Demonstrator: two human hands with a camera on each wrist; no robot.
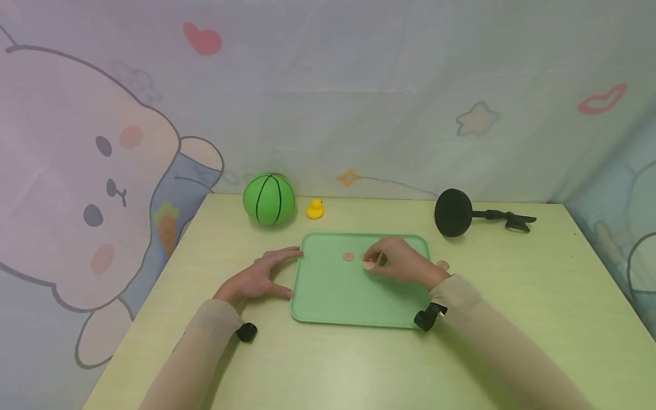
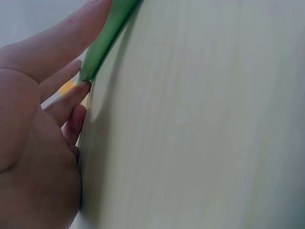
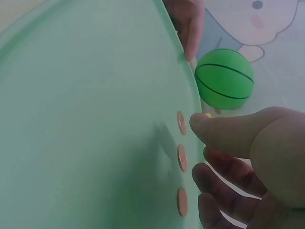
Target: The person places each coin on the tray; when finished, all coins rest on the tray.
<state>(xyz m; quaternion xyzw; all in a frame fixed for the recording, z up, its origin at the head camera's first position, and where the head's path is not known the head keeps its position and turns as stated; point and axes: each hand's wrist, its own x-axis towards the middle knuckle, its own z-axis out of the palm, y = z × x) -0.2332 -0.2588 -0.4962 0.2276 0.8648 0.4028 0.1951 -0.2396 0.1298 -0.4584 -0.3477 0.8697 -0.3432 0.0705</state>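
My right hand [image 1: 402, 265] is over the green tray [image 1: 338, 302] and pinches a copper-coloured coin [image 1: 369, 265] at its fingertips; the right wrist view does not show this coin. Three coins lie in a row on the tray in that view: a far coin [image 3: 181, 122], a middle coin [image 3: 182, 158] and a near coin [image 3: 182, 202]. Another coin [image 1: 443, 265] lies on the table just right of the tray, by my right wrist. My left hand [image 1: 256, 279] is spread at the tray's left rim, its thumb and fingers straight along the edge.
A green ball [image 1: 269, 199] with black lines and a yellow rubber duck [image 1: 315, 209] stand behind the tray. At the back right lies a black round-headed object [image 1: 453, 213] with a stem and a clip-like end. A printed cloth [image 1: 328, 114] hangs behind the table.
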